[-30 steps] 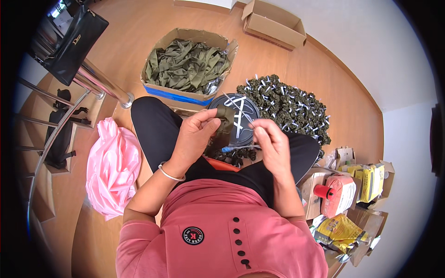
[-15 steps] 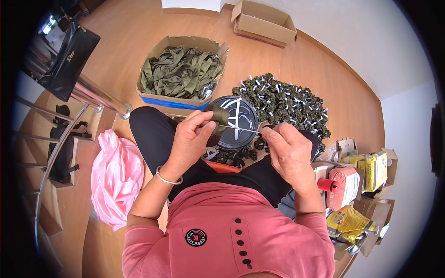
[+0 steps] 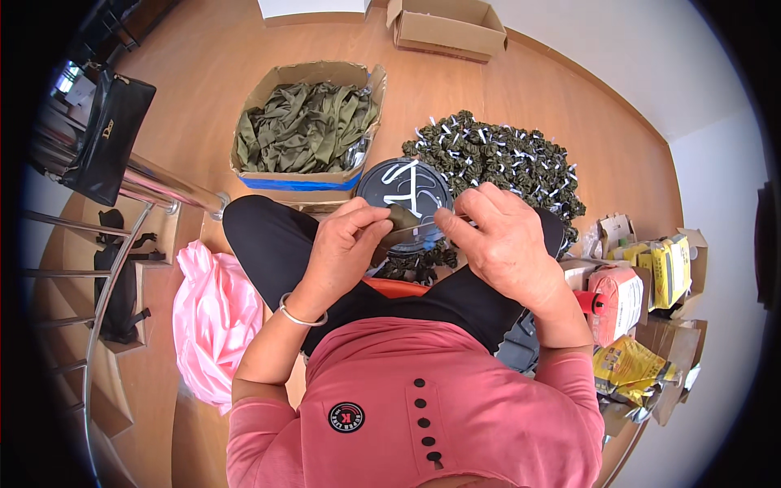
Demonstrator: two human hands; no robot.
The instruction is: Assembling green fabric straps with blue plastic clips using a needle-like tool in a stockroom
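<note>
In the head view, a small bunched piece of olive-green fabric (image 3: 400,218) is pinched between the thumb and curled fingers of the left hand (image 3: 342,252), held above the lap and in front of a round black lid with white markings (image 3: 404,193). A thin pale strip (image 3: 431,228) is stretched from that bundle to the right hand (image 3: 500,244), whose fingertips are closed on its other end; the remaining fingers of that hand are loosely bent. A silver bangle (image 3: 301,313) is worn on the left wrist.

Beyond the knees, an open cardboard box of loose green fabric strips (image 3: 305,126) is seen, and just to its right a heap of small tied green bundles (image 3: 496,159) is spread on the wooden floor (image 3: 203,73). A few more bundles (image 3: 415,264) are lying in the lap below the hands. A pink plastic bag (image 3: 213,317) is placed at the person's left, and a red tape dispenser (image 3: 598,302) with yellow packets (image 3: 630,366) at the right
</note>
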